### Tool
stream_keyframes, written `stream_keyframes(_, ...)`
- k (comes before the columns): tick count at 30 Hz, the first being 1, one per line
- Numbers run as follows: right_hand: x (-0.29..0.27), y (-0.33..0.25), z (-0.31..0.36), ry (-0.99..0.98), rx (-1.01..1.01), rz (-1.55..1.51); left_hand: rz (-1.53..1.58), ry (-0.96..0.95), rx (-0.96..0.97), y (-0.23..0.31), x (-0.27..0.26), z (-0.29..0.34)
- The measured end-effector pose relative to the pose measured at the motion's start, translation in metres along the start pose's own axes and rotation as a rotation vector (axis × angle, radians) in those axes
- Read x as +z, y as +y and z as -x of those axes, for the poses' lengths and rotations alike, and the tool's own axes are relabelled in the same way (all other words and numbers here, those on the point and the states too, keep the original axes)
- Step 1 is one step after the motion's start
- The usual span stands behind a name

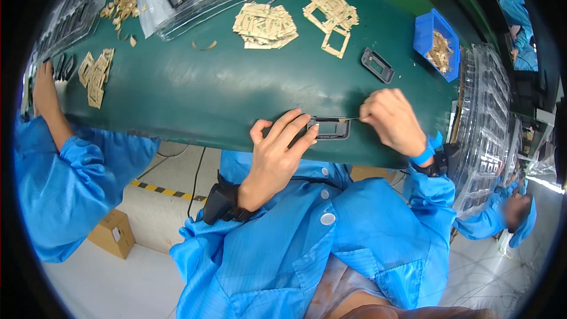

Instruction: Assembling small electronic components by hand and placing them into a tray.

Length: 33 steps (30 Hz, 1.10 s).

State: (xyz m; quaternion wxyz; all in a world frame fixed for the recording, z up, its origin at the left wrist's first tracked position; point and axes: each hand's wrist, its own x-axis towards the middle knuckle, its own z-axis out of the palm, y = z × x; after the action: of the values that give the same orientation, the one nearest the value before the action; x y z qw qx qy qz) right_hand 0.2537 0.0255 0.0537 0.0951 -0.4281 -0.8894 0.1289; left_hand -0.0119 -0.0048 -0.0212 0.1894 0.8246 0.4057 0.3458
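Observation:
A black rectangular plastic frame (334, 136) lies at the near edge of the green table. My left hand (277, 147) holds its left end down with the fingertips, the other fingers spread. Just right of the frame, my right hand (393, 118) is closed in a pinch. Something thin reaches from that pinch toward the frame's upper right corner; I cannot make out what it is. A small brownish piece shows along the frame's upper edge. Another black plastic frame (377, 65) lies farther back, above my right hand.
Beige adhesive pieces lie in piles, one at the back middle (264, 26) and one right of it (332, 12). A blue bin (421, 29) of brown scraps stands right. Clear trays (481, 118) are stacked beyond. A co-worker's hand (46, 91) works at far left.

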Motion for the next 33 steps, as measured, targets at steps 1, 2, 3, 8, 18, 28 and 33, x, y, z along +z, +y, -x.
stream_keyframes(1,-0.011,0.005,0.010,0.057,0.055,0.038,0.011,-0.003,-0.020,0.001,-0.001,0.000)
stream_keyframes(2,-0.021,0.014,0.022,0.179,0.116,0.129,0.023,-0.006,-0.037,0.001,-0.003,0.000)
stream_keyframes(3,-0.039,0.020,0.031,0.352,0.211,0.241,0.031,-0.029,-0.034,0.002,-0.006,-0.001)
stream_keyframes(8,-0.063,0.095,0.057,0.704,0.454,0.590,0.071,-0.110,-0.038,0.011,-0.022,-0.008)
stream_keyframes(18,0.036,-0.034,0.019,0.562,0.503,-0.436,0.424,0.021,-0.351,0.024,-0.005,-0.039)
stream_keyframes(28,0.073,-0.057,0.005,0.520,0.546,-0.364,0.375,-0.071,-0.413,0.022,0.003,-0.040)
stream_keyframes(33,0.074,-0.059,0.004,0.523,0.577,-0.357,0.365,-0.025,-0.427,0.022,0.006,-0.043)
